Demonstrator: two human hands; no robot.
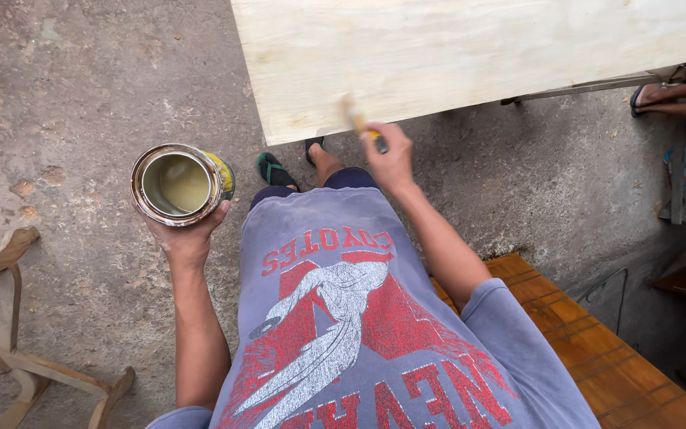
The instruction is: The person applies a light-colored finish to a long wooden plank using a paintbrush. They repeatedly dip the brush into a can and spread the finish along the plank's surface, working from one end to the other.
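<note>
brush (356, 119) on board (438, 56), tin (180, 183) aloft

A rough concrete floor (81, 87) is carrying everything here, stained and pitted. A pale plywood board (470, 56) is lying across a metal stand (589, 86), which is showing only under the board's right end. A curved wooden chair frame (9, 349) is resting on the floor at the lower left. A varnished slatted panel (613, 357) is lying at the lower right. The person's feet in green sandals (275, 169) are standing on the floor just below the board's near edge. Another person's sandalled foot (653, 97) is showing at the right edge.
</note>
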